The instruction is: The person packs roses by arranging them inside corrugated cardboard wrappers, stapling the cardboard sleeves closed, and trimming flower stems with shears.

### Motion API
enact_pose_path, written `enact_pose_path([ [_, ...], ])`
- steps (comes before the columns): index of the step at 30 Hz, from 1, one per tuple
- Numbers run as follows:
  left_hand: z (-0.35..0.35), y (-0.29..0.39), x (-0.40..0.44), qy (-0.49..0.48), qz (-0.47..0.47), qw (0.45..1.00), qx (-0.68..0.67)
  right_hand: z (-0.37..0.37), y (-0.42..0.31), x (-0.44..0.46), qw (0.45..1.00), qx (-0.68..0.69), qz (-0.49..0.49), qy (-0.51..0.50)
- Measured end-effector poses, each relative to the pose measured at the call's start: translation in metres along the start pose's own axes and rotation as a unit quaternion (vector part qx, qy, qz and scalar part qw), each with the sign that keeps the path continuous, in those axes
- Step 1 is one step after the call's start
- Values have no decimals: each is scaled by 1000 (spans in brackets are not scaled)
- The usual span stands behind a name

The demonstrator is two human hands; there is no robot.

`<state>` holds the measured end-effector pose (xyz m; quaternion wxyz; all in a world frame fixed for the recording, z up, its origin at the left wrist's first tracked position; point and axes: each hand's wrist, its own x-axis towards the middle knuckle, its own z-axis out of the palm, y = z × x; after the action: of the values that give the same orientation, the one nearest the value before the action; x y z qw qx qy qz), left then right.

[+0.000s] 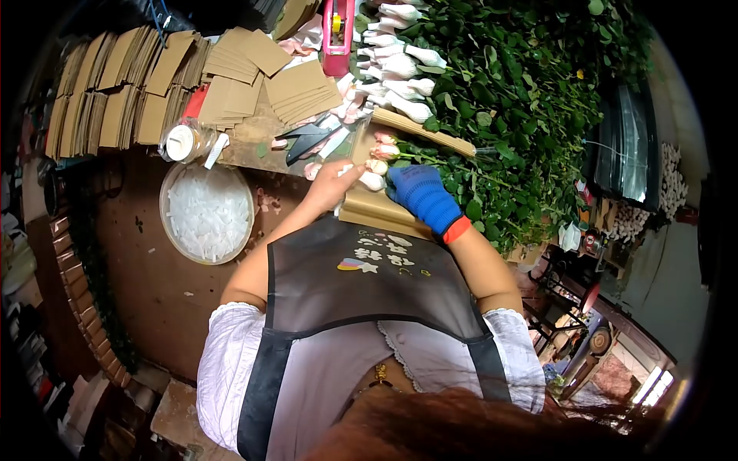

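Observation:
Pale pink and cream roses (383,146) lie with their heads at the left in an open cardboard tray (367,202) in front of my apron. My bare left hand (336,185) is closed at the rose heads, its fingertips against a cream one. Just below that rose is a white-netted rose bud (372,181), between my hands. My right hand (422,197), in a blue knitted glove with a red cuff, has its fingers curled beside this bud, where the stem would be. The glove hides what lies in its grip.
Leafy green stems (507,100) are heaped at the right, beside white-netted buds (400,65). Black-handled scissors (311,140), cardboard pieces (304,92) and a pink tape dispenser (337,38) occupy the table. A round tub (167,219) of white pieces stands below left.

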<state>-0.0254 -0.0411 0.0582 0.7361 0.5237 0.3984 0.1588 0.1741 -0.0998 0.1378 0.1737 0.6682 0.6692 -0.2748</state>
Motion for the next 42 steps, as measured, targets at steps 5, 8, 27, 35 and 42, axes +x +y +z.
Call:
enact_pose_path([
  [5,-35,14,-30,250,-79,892,-368,-7,4,3,999,-24,-29,-26],
  [8,-128,12,-81,203,-136,963,-118,-22,6,-1,991,-72,-91,-75],
  [27,-15,13,37,-126,181,926,306,6,12,-8,993,54,18,102],
  [35,-12,0,54,-103,147,945,272,13,14,0,992,18,-47,119],
  [42,-3,-7,47,-31,189,951,243,-11,4,-10,988,41,86,123],
])
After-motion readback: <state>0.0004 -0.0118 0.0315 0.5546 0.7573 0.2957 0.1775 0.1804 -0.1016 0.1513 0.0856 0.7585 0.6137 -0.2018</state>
